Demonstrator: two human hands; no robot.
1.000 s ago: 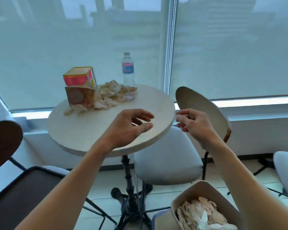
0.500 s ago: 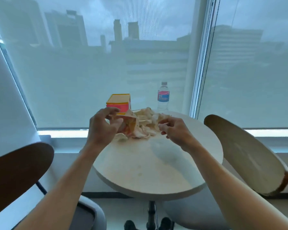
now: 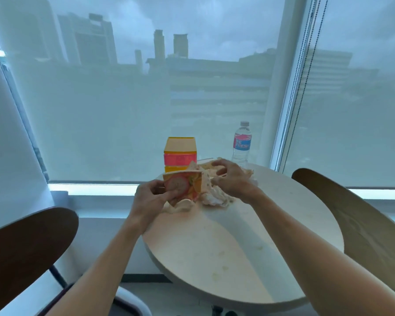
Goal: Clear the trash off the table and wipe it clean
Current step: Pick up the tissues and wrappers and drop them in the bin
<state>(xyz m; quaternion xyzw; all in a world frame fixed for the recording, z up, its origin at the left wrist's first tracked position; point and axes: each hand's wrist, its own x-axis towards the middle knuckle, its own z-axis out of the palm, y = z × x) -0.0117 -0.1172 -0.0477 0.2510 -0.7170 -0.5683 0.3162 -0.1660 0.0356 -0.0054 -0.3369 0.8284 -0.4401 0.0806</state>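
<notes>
In the middle of the frame, on the far side of the round surface (image 3: pixel 249 247), we see the trash: a printed paper cup (image 3: pixel 184 185) and a heap of crumpled wrappers (image 3: pixel 214 197) just right of it. Our left hand (image 3: pixel 149 199) holds the cup, its fingers curled round the cup's left side. Our right hand (image 3: pixel 232 176) lies on top of the heap with bent fingers; whether they really pinch paper, we cannot tell. Behind stand an orange box (image 3: pixel 180 153) and a water bottle (image 3: pixel 241 143). We judge the cup to be light and easy to crush, so a soft hold around its wall is best. The wrappers look soft and loose, so they should be gathered from below in one bunch. Pale stains in the lower middle of the surface wait for wiping.
</notes>
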